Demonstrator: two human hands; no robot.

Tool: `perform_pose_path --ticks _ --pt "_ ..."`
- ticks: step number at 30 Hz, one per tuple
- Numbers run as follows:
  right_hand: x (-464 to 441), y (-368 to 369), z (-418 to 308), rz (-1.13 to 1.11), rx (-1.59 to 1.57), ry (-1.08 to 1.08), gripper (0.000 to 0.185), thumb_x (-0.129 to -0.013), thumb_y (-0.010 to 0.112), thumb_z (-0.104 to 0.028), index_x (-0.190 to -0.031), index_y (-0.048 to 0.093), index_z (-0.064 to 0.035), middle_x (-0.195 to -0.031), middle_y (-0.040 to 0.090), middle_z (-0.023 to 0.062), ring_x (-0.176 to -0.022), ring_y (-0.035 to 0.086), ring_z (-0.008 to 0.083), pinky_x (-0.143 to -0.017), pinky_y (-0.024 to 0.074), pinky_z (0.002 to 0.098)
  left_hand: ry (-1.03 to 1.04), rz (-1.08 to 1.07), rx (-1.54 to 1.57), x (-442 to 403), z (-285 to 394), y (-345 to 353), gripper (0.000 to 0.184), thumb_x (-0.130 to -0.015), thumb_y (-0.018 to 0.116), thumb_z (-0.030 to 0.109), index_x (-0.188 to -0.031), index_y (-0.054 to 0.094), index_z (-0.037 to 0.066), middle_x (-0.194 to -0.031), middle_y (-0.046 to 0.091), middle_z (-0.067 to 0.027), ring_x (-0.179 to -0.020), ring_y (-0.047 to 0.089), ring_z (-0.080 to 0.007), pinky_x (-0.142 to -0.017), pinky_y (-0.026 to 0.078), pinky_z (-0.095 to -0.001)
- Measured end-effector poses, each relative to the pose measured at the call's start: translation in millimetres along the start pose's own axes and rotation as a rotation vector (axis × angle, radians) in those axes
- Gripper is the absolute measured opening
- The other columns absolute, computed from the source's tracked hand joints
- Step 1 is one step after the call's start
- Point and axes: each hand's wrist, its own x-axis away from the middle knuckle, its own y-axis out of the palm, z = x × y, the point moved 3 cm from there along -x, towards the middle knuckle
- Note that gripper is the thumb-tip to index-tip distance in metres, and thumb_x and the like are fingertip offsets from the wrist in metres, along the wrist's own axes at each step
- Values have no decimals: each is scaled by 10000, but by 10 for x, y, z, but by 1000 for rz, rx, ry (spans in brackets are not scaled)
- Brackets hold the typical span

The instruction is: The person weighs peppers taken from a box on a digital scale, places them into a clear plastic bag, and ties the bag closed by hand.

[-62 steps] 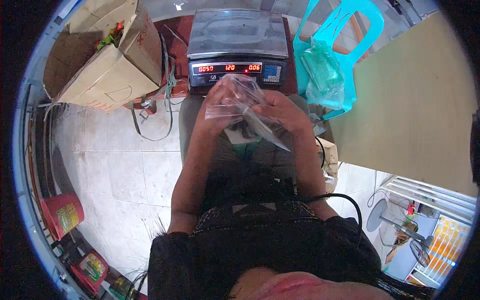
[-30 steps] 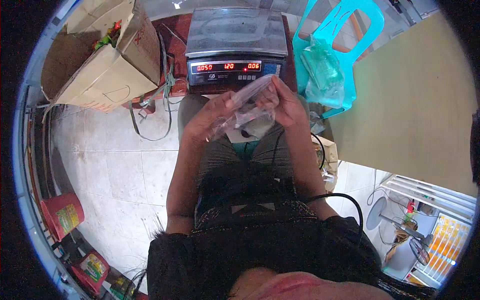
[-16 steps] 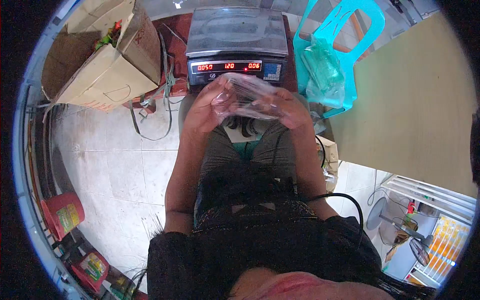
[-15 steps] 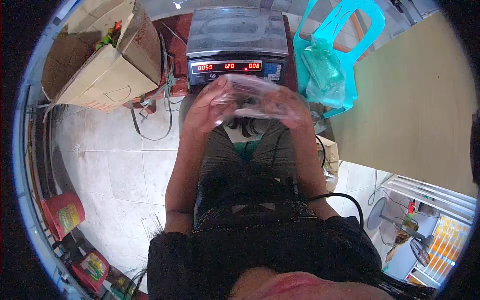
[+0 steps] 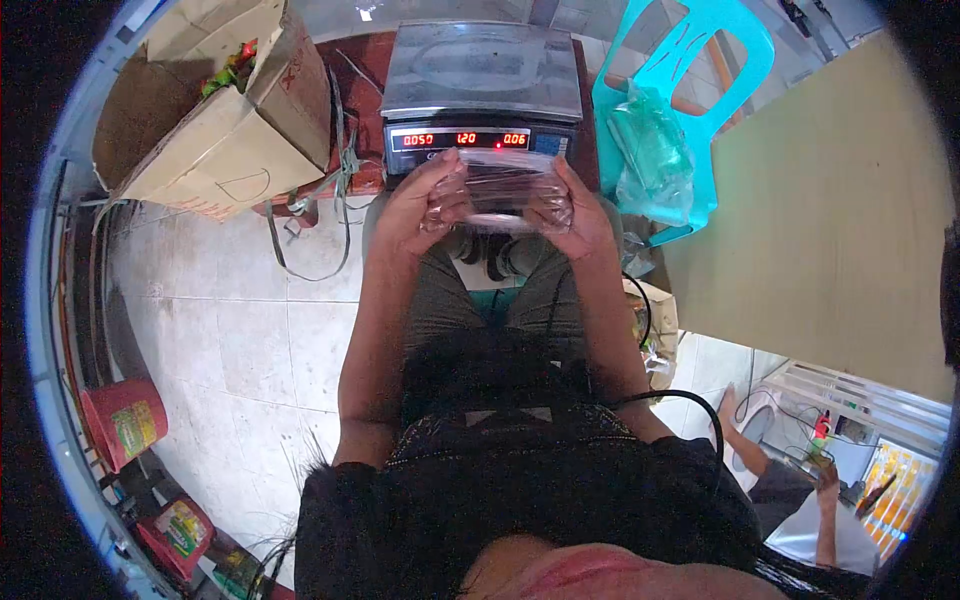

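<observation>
A clear plastic bag [image 5: 500, 185] is stretched between my two hands, just in front of the digital scale [image 5: 482, 75]. My left hand [image 5: 418, 208] grips one side of the bag, its fingers curled inside or behind the film. On the other side my right hand [image 5: 577, 212] has its fingers closed round the plastic, thumb pointing up. The scale's red display [image 5: 460, 139] shows 0.050, 1.20 and 0.06, and its metal plate bears no goods.
At the left stands an open cardboard box [image 5: 215, 150] with red and green items. A turquoise chair [image 5: 705, 150] holds green plastic bags [image 5: 650, 150]. A wooden tabletop [image 5: 820, 220] lies right. Another person's arm [image 5: 745, 448] shows at lower right.
Both hands have turned and shifted the bag, which is now pulled taut sideways between them. Another person has come into view at the lower right. The view has tilted slightly.
</observation>
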Motion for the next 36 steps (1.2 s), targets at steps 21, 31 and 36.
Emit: perform_pose_path --ticks 21,31,36 --pt "-69 164 62 86 355 -83 295 -960 542 -342 -789 539 -102 -621 499 4 -531 485 119 -527 399 274 -3 258 -120 154 48 -174 208 -954 571 277 -860 554 92 -587 458 53 -455 404 -48 -421 327 -209" --pt "-352 583 -554 258 1493 -535 224 -935 583 -212 -1062 577 -28 -962 616 40 -877 582 125 -820 463 276 -242 -274 234 -539 -537 -1357 349 -963 539 347 -1139 558 46 -764 570 11 -482 436 -20 -456 423 -149" --pt "-950 1949 -363 -77 1590 -675 153 -898 627 -151 -952 620 -8 -907 656 53 -857 615 139 -808 475 284 -249 -295 290 -572 -640 -1233 336 -984 513 289 -1221 504 52 -709 475 63 -481 389 -5 -426 353 -148"
